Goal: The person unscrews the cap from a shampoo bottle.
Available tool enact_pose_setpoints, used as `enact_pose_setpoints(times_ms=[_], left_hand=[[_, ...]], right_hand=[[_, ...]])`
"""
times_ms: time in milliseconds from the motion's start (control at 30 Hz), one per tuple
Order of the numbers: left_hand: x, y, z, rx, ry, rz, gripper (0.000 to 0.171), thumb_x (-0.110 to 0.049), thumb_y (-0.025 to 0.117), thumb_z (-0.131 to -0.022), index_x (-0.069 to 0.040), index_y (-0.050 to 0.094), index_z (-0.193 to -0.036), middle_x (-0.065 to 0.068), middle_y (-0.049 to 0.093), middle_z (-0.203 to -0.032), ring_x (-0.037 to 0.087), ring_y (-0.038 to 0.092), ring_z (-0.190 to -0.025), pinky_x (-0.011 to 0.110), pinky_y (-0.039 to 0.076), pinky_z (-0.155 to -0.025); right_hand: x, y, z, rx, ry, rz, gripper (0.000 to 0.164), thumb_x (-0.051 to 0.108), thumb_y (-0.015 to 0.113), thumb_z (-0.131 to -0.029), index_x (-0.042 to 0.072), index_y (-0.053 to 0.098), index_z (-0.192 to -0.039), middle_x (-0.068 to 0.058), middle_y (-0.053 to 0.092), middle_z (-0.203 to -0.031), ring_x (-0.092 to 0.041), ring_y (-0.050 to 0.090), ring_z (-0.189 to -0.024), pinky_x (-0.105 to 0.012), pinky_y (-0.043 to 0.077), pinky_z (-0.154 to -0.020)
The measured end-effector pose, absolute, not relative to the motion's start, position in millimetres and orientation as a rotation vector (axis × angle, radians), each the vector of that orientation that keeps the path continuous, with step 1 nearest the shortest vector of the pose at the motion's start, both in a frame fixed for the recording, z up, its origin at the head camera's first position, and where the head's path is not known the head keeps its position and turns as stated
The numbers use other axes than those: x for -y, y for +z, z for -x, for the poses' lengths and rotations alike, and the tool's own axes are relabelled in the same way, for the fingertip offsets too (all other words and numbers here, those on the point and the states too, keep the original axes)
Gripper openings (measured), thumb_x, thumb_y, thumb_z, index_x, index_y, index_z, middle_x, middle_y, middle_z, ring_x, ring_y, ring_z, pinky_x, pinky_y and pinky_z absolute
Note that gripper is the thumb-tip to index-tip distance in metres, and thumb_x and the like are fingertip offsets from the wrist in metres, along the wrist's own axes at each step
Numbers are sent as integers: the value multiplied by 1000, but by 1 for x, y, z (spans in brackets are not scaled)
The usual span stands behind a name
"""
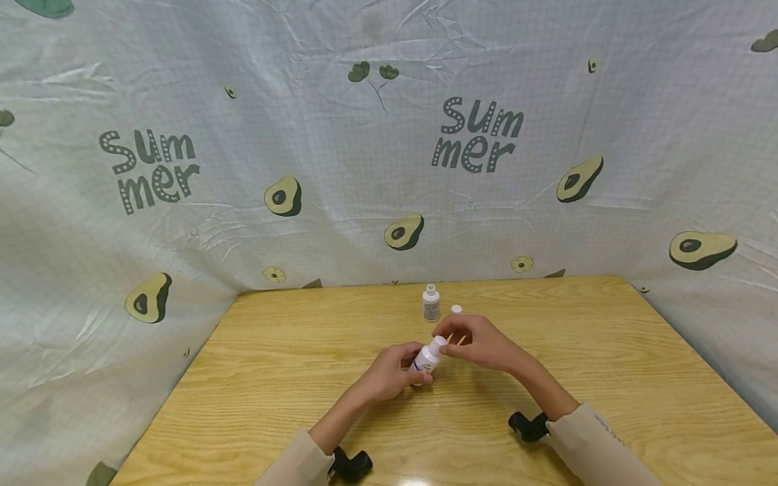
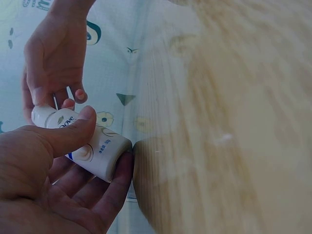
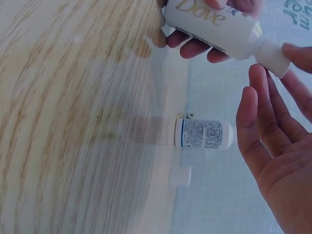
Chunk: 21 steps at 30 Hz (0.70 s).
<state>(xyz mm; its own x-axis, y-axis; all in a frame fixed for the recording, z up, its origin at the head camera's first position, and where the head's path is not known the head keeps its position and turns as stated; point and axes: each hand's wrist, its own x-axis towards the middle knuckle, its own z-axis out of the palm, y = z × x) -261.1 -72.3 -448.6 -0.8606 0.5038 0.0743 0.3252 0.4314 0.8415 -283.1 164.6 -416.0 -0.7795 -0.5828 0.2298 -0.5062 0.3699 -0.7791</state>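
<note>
A small white Dove bottle (image 1: 424, 360) is tilted in my left hand (image 1: 387, 372), low over the table. The thumb lies along one side of the bottle (image 2: 105, 151) in the left wrist view, with fingers curled round the other side and the base. My right hand (image 1: 484, 345) pinches the white cap (image 3: 274, 57) on the bottle's neck between thumb and fingertips. Its remaining fingers spread loosely beside the cap. Behind the hands stands a second white bottle (image 1: 431, 305), upright and uncapped, its printed back label facing me. A loose white cap (image 1: 456, 309) sits to the right of it.
The wooden table (image 1: 292, 364) reaches back to a hanging pale curtain (image 1: 340, 148) printed with avocados and the word "summer". Black wrist devices (image 1: 529, 426) are worn under both forearms, close over the tabletop.
</note>
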Motion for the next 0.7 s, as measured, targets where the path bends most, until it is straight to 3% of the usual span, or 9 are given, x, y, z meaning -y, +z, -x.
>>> enact_pose_setpoints(times_ms=[367, 700], left_hand=[[73, -449, 261, -2499, 1397, -741, 33, -14, 78, -92, -8, 69, -124, 7, 73, -115, 25, 71, -115, 42, 56, -94], [73, -449, 261, -2490, 1404, -729, 32, -14, 78, -93, -8, 69, -124, 6, 73, -115, 24, 70, -114, 43, 56, -93]], right_hand=[[-164, -417, 283, -2627, -1349, 965, 15, 27, 74, -96, 14, 72, -104, 0, 69, -93, -9, 61, -81, -26, 53, -72], [-165, -415, 283, -2547, -1377, 997, 16, 17, 73, -97, 11, 72, -112, -6, 70, -101, -11, 64, -81, -26, 55, -74]])
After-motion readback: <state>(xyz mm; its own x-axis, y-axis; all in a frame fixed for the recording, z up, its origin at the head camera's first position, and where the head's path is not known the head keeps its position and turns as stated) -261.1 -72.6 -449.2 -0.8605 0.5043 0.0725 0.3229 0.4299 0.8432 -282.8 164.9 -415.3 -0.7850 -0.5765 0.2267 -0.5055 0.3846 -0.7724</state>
